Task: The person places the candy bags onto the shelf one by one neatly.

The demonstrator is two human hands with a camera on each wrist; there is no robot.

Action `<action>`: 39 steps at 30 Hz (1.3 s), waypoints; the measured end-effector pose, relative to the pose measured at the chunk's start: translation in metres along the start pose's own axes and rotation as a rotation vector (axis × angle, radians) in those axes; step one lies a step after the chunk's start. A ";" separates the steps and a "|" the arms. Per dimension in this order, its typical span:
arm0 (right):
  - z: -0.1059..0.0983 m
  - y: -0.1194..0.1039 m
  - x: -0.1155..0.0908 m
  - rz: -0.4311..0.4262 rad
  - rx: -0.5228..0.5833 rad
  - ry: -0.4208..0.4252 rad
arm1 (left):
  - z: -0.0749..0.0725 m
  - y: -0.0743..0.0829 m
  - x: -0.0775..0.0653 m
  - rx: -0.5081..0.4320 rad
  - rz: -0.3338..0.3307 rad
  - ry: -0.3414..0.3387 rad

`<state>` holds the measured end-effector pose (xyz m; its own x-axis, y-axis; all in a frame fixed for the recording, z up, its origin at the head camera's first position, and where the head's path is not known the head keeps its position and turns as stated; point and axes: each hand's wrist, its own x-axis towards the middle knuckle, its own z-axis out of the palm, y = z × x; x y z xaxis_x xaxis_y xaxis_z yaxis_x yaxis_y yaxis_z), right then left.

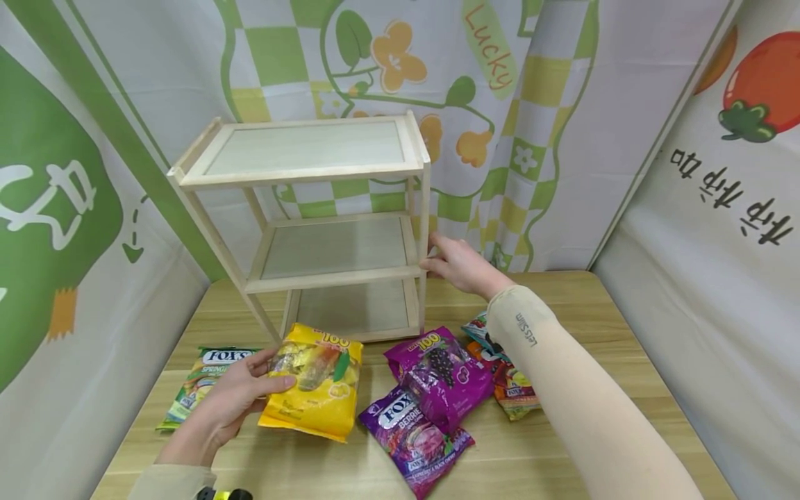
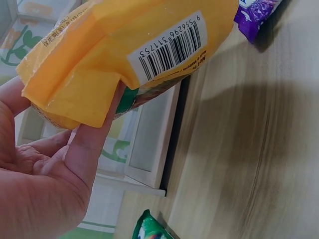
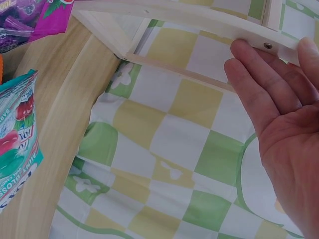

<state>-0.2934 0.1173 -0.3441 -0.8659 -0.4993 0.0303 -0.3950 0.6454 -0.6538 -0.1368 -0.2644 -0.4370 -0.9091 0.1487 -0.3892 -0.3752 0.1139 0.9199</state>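
Observation:
A yellow candy bag (image 1: 315,380) is pinched at its left side by my left hand (image 1: 240,396); it hangs tilted over the table. In the left wrist view its barcode side (image 2: 164,50) shows, with fingers (image 2: 89,144) beneath its end. A three-tier pale wooden shelf rack (image 1: 337,283) stands just behind. My right hand (image 1: 462,264) touches the rack's right side at middle-shelf height. In the right wrist view its fingers (image 3: 254,89) are mostly straight, their tips against the wood near a screw; the thumb tip is partly cut off by the frame edge.
A green candy bag (image 1: 203,382) lies at left. A purple grape-pictured bag (image 1: 446,375) overlaps a purple berries bag (image 1: 415,441) in front of the rack. An orange bag (image 1: 515,389) and a teal bag (image 3: 17,139) lie partly under the right forearm. Printed curtains (image 1: 562,139) surround the wooden table (image 1: 600,361).

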 end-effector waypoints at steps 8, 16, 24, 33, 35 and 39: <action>0.000 0.000 0.001 0.004 -0.007 0.001 | 0.000 0.007 -0.006 -0.004 0.021 0.003; 0.000 0.000 0.000 0.004 -0.001 0.000 | 0.001 0.016 -0.011 0.007 0.050 0.012; 0.000 0.000 0.000 0.001 -0.007 0.006 | 0.002 0.024 -0.016 -0.016 0.078 0.017; 0.002 0.001 0.001 -0.010 -0.006 0.009 | 0.004 0.034 -0.022 -0.085 0.139 0.004; 0.002 0.001 0.001 -0.011 -0.007 0.010 | 0.004 0.036 -0.024 -0.089 0.152 0.010; 0.002 0.000 0.000 -0.013 -0.011 0.009 | 0.005 0.039 -0.028 -0.108 0.173 0.023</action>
<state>-0.2933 0.1162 -0.3454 -0.8636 -0.5022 0.0453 -0.4091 0.6452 -0.6452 -0.1251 -0.2593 -0.3901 -0.9651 0.1343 -0.2248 -0.2292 -0.0177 0.9732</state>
